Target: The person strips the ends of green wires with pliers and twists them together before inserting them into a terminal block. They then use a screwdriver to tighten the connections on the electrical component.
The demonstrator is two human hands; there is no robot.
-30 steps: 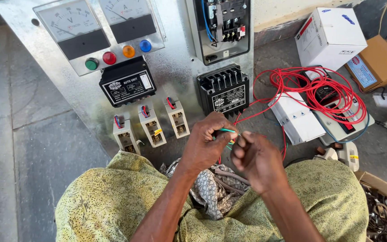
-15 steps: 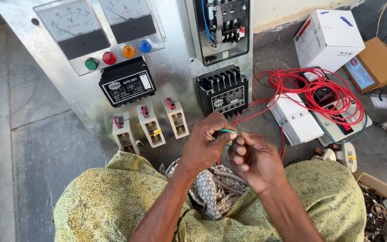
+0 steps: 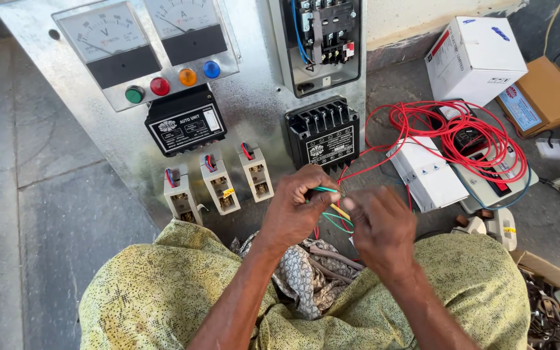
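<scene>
My left hand (image 3: 296, 209) pinches a green wire (image 3: 325, 190) between thumb and fingers, just in front of the black terminal block (image 3: 324, 135) on the metal panel (image 3: 254, 116). My right hand (image 3: 384, 227) is curled closed at the wire ends, seemingly gripping the yellow wire (image 3: 340, 211), though blur hides it. Red wire coil (image 3: 461, 133) lies right.

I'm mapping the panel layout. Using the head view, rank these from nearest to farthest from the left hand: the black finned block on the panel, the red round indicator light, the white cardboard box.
From the left hand:
1. Black finned block, just above the hand on the panel.
2. Red round indicator light, upper left, below the meters.
3. White cardboard box, far upper right, on the floor.
</scene>
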